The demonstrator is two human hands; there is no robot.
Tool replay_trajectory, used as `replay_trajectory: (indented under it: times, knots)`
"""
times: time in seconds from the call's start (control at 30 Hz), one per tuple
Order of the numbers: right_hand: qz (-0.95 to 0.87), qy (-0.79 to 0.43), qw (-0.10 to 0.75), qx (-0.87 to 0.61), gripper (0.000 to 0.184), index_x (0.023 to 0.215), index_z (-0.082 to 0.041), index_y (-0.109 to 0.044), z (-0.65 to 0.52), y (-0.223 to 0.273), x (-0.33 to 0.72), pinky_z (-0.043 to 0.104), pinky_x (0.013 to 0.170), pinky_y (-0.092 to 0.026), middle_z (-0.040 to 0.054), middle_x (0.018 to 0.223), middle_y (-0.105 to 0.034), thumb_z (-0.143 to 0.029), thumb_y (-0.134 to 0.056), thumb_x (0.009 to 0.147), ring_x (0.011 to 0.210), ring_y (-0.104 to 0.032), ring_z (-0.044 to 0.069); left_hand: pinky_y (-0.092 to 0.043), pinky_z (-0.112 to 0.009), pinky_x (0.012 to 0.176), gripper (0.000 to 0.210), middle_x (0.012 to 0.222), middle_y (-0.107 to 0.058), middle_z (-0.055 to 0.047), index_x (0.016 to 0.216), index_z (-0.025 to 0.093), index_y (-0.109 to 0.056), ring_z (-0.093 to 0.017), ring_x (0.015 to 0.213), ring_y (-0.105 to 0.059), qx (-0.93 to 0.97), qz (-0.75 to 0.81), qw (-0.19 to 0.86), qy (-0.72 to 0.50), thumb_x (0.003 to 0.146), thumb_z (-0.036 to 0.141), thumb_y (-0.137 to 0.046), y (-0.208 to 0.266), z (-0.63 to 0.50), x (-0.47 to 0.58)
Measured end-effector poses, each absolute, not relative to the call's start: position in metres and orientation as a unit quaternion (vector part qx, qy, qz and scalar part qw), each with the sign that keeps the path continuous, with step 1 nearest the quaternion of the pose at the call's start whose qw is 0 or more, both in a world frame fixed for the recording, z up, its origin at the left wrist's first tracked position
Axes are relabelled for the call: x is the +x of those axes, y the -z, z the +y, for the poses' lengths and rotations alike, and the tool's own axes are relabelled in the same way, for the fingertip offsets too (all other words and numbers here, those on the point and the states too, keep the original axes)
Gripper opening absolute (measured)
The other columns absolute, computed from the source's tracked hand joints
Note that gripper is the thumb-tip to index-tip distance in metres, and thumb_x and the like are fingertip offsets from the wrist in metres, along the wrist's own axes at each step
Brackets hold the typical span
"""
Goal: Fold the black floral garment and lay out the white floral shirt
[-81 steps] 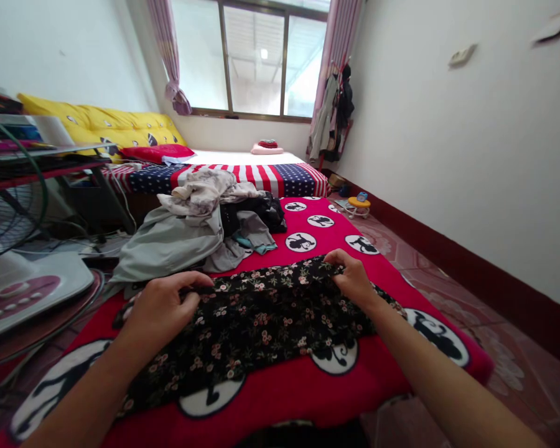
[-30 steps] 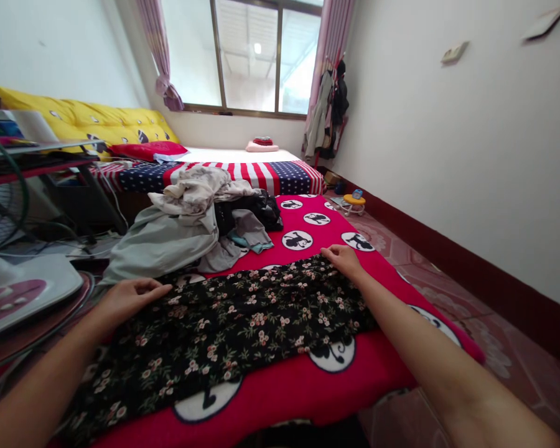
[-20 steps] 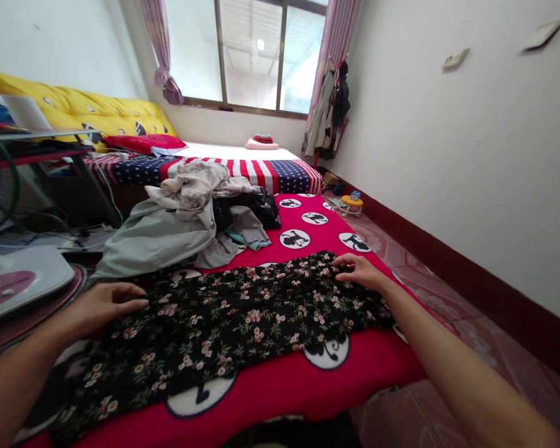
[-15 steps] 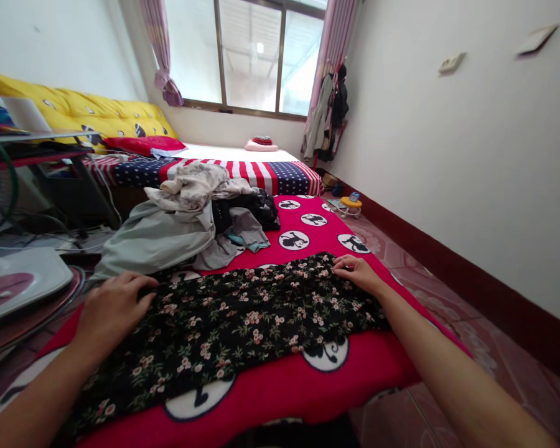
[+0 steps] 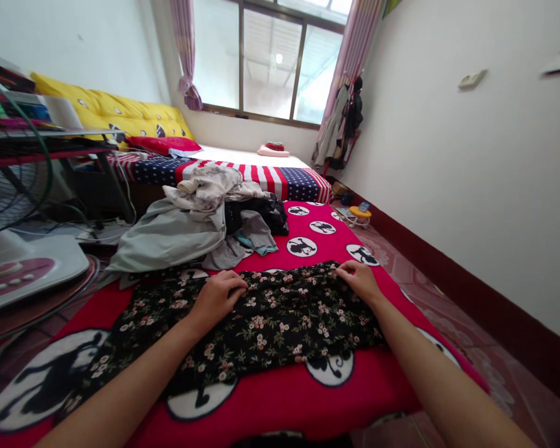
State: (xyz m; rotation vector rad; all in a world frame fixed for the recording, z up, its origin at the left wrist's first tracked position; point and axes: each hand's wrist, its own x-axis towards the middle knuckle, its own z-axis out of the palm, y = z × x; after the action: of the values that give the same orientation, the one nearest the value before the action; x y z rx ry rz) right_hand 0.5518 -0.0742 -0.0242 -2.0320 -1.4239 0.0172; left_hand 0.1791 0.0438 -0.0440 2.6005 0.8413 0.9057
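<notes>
A black garment with small pink flowers [image 5: 280, 317] lies spread flat across a red blanket with cartoon-mouse circles [image 5: 270, 398]. My left hand [image 5: 217, 297] rests palm down on the garment's far edge near its middle, fingers slightly curled on the cloth. My right hand [image 5: 360, 279] presses on the garment's far right corner, fingertips touching the fabric. Neither hand lifts the cloth.
A heap of grey, beige and dark clothes [image 5: 200, 227] sits just behind the garment. Farther back is a bed with a stars-and-stripes cover [image 5: 261, 174]. A fan base [image 5: 23, 274] and cables stand at the left; a white wall [image 5: 471, 174] and tiled floor lie at the right.
My left hand has slid right along the garment's far edge from its left end to near the middle. My right hand stayed at the right corner. The view shifted slightly.
</notes>
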Motion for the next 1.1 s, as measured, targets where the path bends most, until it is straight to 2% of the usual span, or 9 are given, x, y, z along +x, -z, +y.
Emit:
replay_trajectory:
  times: [0.13, 0.27, 0.43, 0.53, 0.6, 0.73, 0.9, 1.0, 1.1]
  knots:
    - [-0.538, 0.060, 0.296, -0.787, 0.015, 0.081, -0.021, -0.069, -0.067, 0.026, 0.536, 0.028, 0.072, -0.043, 0.0045, 0.089, -0.067, -0.018, -0.058, 0.073, 0.079, -0.060, 0.018, -0.047, -0.033, 0.081, 0.019, 0.088, -0.067, -0.005, 0.087, 0.021, -0.071, -0.019, 0.084, -0.060, 0.909, 0.279, 0.092, -0.296, 0.090, 0.026, -0.053, 0.053, 0.039, 0.180]
    - [-0.620, 0.070, 0.275, -0.731, 0.013, 0.086, -0.022, -0.070, -0.053, 0.022, 0.499, 0.029, 0.080, -0.043, 0.0051, 0.094, -0.067, -0.029, -0.061, 0.080, 0.090, -0.059, 0.019, -0.046, -0.036, 0.084, 0.024, 0.098, -0.066, -0.007, 0.097, 0.021, -0.071, -0.021, 0.092, -0.058, 0.920, 0.292, 0.043, -0.260, 0.092, 0.031, -0.051, 0.056, 0.036, 0.182]
    - [-0.629, 0.025, 0.213, -0.747, 0.017, 0.079, -0.023, -0.073, -0.031, 0.019, 0.480, 0.028, 0.080, -0.042, 0.0051, 0.093, -0.068, -0.035, -0.061, 0.084, 0.089, -0.061, 0.019, -0.044, -0.041, 0.084, 0.027, 0.112, -0.064, -0.007, 0.109, 0.025, -0.069, -0.027, 0.101, -0.056, 0.915, 0.330, -0.019, -0.230, 0.090, 0.035, -0.053, 0.051, 0.034, 0.184]
    - [-0.582, 0.055, 0.237, -0.776, 0.022, 0.092, -0.021, -0.072, -0.018, 0.017, 0.494, 0.030, 0.083, -0.041, 0.0082, 0.102, -0.067, -0.033, -0.054, 0.089, 0.099, -0.059, 0.021, -0.044, -0.041, 0.087, 0.025, 0.107, -0.064, -0.006, 0.099, 0.025, -0.072, -0.025, 0.099, -0.057, 0.902, 0.349, 0.004, -0.256, 0.090, 0.036, -0.051, 0.047, 0.039, 0.190]
    - [-0.581, 0.057, 0.223, -0.781, 0.021, 0.095, -0.021, -0.072, -0.011, 0.016, 0.505, 0.032, 0.081, -0.042, 0.0093, 0.104, -0.067, -0.035, -0.063, 0.082, 0.100, -0.058, 0.024, -0.045, -0.040, 0.088, 0.026, 0.106, -0.064, -0.007, 0.101, 0.024, -0.070, -0.025, 0.100, -0.057, 0.880, 0.375, 0.028, -0.289, 0.091, 0.035, -0.050, 0.045, 0.047, 0.197]
    - [-0.615, 0.038, 0.186, -0.765, 0.014, 0.071, -0.024, -0.072, -0.004, 0.019, 0.519, 0.027, 0.074, -0.041, 0.0028, 0.090, -0.068, -0.033, -0.079, 0.065, 0.087, -0.060, 0.019, -0.046, -0.040, 0.093, 0.029, 0.114, -0.062, -0.009, 0.114, 0.022, -0.064, -0.025, 0.107, -0.057, 0.859, 0.388, 0.063, -0.329, 0.088, 0.032, -0.056, 0.052, 0.060, 0.211]
    - [-0.568, 0.094, 0.211, -0.790, 0.015, 0.073, -0.020, -0.068, -0.009, 0.035, 0.523, 0.031, 0.078, -0.039, 0.0067, 0.094, -0.067, -0.031, -0.064, 0.081, 0.093, -0.058, 0.021, -0.044, -0.043, 0.099, 0.026, 0.120, -0.060, -0.010, 0.111, 0.022, -0.065, -0.025, 0.115, -0.054, 0.863, 0.323, 0.064, -0.383, 0.087, 0.022, -0.057, 0.060, 0.059, 0.211]
    - [-0.541, 0.101, 0.218, -0.806, 0.017, 0.070, -0.020, -0.067, -0.013, 0.041, 0.522, 0.032, 0.074, -0.039, 0.0072, 0.087, -0.066, -0.032, -0.064, 0.081, 0.087, -0.058, 0.022, -0.047, -0.038, 0.093, 0.020, 0.106, -0.067, -0.007, 0.100, 0.022, -0.070, -0.020, 0.103, -0.059, 0.894, 0.230, 0.089, -0.374, 0.091, 0.021, -0.052, 0.059, 0.055, 0.210]
    - [-0.530, 0.121, 0.242, -0.804, 0.012, 0.079, -0.021, -0.067, -0.016, 0.038, 0.518, 0.033, 0.077, -0.039, 0.0075, 0.095, -0.066, -0.032, -0.063, 0.081, 0.092, -0.058, 0.023, -0.049, -0.035, 0.088, 0.019, 0.097, -0.070, -0.006, 0.096, 0.022, -0.072, -0.019, 0.092, -0.063, 0.920, 0.190, 0.115, -0.323, 0.090, 0.020, -0.053, 0.060, 0.053, 0.212]
